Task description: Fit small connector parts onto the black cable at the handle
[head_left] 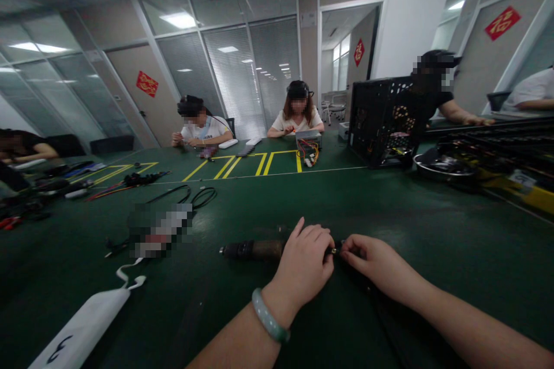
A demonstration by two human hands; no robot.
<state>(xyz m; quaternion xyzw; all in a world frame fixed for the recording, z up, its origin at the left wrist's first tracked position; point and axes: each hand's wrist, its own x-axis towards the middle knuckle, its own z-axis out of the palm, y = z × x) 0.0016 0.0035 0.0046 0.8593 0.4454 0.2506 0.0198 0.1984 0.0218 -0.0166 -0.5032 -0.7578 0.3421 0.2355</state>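
An electric screwdriver (265,250) lies on the green table mat, its tip pointing left. My left hand (304,256) wraps over its rear part from above, with a green bangle (269,316) on that wrist. Close to the tool's tail end, my right hand (378,262) pinches the dark end of a cable, mostly hidden by the fingers. A small metallic connector (334,251) shows between the two hands. From the right hand a dark cable (385,323) runs toward the near edge. Whether the plug is seated in the tool, I cannot tell.
At left lie a white power strip (82,328) and a blurred item with a black cord (203,197). A black computer case (381,121) and a metal bowl (445,170) stand at right. Across the table, people sit near a power supply (308,139) with coloured wires.
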